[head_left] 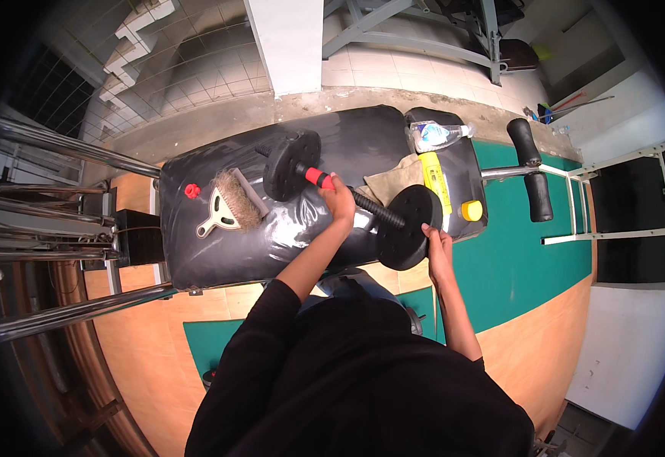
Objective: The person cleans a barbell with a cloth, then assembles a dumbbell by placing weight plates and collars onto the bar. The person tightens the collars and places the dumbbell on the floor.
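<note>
A dumbbell with a threaded black bar lies at a slant over the padded bench. It carries a round black plate at its far left and another black plate at its near right; a red sleeve shows beside the left plate. My left hand is closed round the bar at the sleeve's end. My right hand pinches the outer edge of the right plate, thumb and fingers on its rim. A red star-shaped collar nut lies loose on the bench's left.
A white-handled dustpan brush rests left of the dumbbell. Beyond the right plate lie a tan cloth, a yellow bottle, a yellow cap and a clear plastic bottle. Chrome bars stand left; padded rollers stick out right.
</note>
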### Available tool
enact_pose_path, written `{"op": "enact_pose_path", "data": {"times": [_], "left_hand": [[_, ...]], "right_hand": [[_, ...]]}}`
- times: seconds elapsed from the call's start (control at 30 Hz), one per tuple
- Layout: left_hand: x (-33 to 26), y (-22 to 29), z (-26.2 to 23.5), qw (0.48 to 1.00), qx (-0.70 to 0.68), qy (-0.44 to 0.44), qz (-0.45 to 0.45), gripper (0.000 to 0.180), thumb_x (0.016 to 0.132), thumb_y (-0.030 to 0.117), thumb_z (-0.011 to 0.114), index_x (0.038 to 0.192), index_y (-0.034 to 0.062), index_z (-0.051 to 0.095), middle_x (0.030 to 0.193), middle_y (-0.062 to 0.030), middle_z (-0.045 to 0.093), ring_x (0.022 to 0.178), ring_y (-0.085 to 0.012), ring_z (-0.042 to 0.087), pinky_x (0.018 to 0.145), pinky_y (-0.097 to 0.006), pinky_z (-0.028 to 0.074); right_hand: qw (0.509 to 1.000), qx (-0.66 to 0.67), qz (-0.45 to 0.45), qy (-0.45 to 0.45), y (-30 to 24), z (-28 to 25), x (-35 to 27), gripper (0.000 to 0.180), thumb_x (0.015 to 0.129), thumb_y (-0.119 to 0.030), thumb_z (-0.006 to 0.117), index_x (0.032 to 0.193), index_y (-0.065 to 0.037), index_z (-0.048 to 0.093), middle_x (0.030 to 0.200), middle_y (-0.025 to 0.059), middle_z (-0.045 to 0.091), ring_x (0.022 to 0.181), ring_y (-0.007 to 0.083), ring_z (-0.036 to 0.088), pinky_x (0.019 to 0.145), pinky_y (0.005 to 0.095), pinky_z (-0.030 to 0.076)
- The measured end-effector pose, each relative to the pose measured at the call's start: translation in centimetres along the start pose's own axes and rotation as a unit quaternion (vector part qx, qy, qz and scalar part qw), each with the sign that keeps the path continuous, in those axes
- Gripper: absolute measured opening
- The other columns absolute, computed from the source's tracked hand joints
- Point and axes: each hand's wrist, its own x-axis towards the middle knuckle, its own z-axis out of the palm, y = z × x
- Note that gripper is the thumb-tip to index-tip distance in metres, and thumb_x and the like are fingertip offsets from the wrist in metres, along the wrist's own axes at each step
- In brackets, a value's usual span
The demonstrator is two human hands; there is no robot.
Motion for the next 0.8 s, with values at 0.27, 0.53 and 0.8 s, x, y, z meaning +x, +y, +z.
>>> {"op": "enact_pose_path", "data": {"times": [0.27, 0.53, 0.8], "left_hand": [[-0.3, 1.5, -2.5, 0.977, -0.049, -0.173, -0.116, 0.047, 0.090, 0.043, 0.047, 0.113, 0.0053, 0.030, 0.093, -0.0135, 0.049, 0.070, -0.0242, 0.059, 0.059, -0.037, 0.059], [-0.8, -0.7, -2.4, 0.964, -0.020, -0.204, -0.169, 0.040, 0.090, 0.045, 0.048, 0.105, 0.0088, 0.038, 0.090, -0.0104, 0.051, 0.069, -0.0210, 0.059, 0.060, -0.035, 0.055], [0.0, -1.0, -4.1, 0.965, 0.062, -0.237, -0.094, 0.046, 0.090, 0.047, 0.049, 0.105, 0.0040, 0.042, 0.090, -0.0101, 0.054, 0.073, -0.0207, 0.060, 0.064, -0.036, 0.050]], "right_hand": [[0.970, -0.137, 0.174, -0.097, -4.1, 0.2, 3.2, 0.053, 0.084, -0.050, 0.048, 0.097, 0.000, 0.059, 0.074, 0.0058, 0.061, 0.061, 0.0137, 0.059, 0.048, 0.0237, 0.045], [0.880, -0.283, 0.266, -0.272, -3.7, 2.0, 6.2, 0.086, 0.086, -0.067, 0.036, 0.136, 0.003, 0.031, 0.123, 0.0209, 0.051, 0.102, 0.0353, 0.054, 0.089, 0.0415, 0.046], [0.755, -0.597, -0.044, -0.266, 6.0, 3.9, 4.9, 0.075, 0.068, -0.033, 0.074, 0.115, 0.012, 0.037, 0.103, 0.0306, 0.058, 0.100, 0.0401, 0.057, 0.087, 0.0420, 0.047]]}}
